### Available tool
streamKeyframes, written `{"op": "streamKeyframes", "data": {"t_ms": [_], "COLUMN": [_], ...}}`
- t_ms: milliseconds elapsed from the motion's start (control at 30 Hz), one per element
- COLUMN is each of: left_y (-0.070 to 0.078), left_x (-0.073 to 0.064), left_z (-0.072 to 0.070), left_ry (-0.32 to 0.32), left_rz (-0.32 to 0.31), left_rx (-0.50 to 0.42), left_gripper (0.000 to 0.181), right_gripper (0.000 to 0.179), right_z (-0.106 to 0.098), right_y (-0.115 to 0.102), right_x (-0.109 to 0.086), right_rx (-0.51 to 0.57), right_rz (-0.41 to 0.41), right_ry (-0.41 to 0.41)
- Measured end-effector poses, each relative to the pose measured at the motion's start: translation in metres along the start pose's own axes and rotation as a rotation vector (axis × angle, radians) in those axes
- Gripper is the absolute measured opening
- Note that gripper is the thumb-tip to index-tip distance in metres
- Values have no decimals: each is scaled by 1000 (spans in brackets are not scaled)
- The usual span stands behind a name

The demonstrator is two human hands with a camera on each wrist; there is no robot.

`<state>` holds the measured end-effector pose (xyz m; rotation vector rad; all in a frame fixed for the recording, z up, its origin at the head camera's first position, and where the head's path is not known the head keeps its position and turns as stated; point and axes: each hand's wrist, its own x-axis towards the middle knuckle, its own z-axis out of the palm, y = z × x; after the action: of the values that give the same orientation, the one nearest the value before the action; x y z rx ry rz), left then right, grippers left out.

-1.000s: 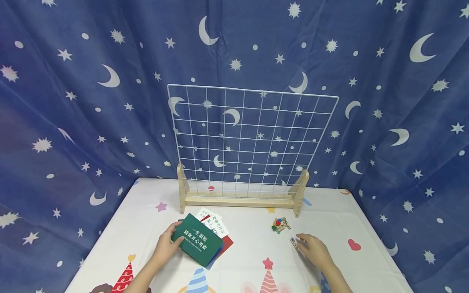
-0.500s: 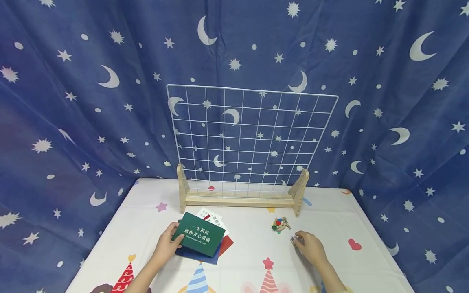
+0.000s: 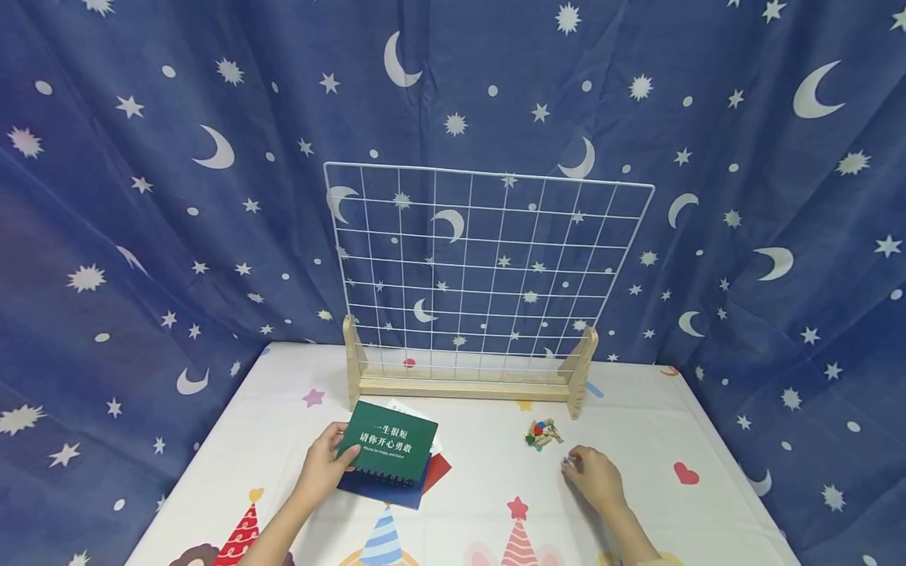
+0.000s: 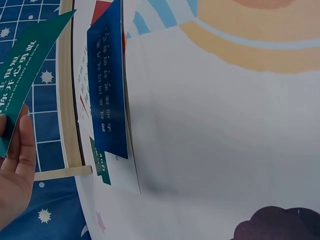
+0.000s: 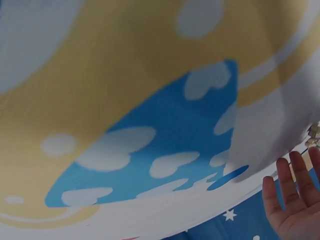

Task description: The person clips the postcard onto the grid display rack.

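Note:
In the head view my left hand [image 3: 323,465] pinches a green card [image 3: 395,438] with white lettering, thumb on its face. The left wrist view shows the same green card [image 4: 22,62] raised off the pile. Beneath it on the table lie a blue card [image 3: 399,494], a red card [image 3: 437,470] and partly hidden white cards [image 3: 405,409]. My right hand [image 3: 596,478] pinches a small clothespin [image 3: 569,461] between thumb and forefinger, mostly hidden by the fingers. Just beyond it lies a small heap of wooden clothespins [image 3: 543,432] with coloured decorations.
A white wire grid [image 3: 488,267] stands upright in a wooden base [image 3: 463,388] at the back of the table. Behind it hangs a blue curtain [image 3: 212,299] with moons and stars. A white printed cloth [image 3: 481,487] covers the table.
My left hand has lifted the green card and turned it more level, clear of the blue card below. The right hand has shifted slightly, still holding the clothespin.

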<state>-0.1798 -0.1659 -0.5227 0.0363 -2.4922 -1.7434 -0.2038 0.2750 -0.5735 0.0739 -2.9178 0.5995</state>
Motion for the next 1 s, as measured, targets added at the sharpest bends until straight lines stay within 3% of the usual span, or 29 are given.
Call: {"op": "streamKeyframes", "data": {"t_ms": [367, 1000], "left_y": [2, 3], "left_x": [0, 0], "left_z": [-5, -6], "left_ry": [44, 41], "left_rz": [36, -23], "left_rx": [-35, -32], "left_gripper": [26, 29], "right_gripper": [26, 17], "right_z": [10, 13], "right_y": [-7, -11], "right_x": [-1, 3], "right_rx": [-22, -74], "right_rz": [10, 53], "right_ry": [25, 58]}}
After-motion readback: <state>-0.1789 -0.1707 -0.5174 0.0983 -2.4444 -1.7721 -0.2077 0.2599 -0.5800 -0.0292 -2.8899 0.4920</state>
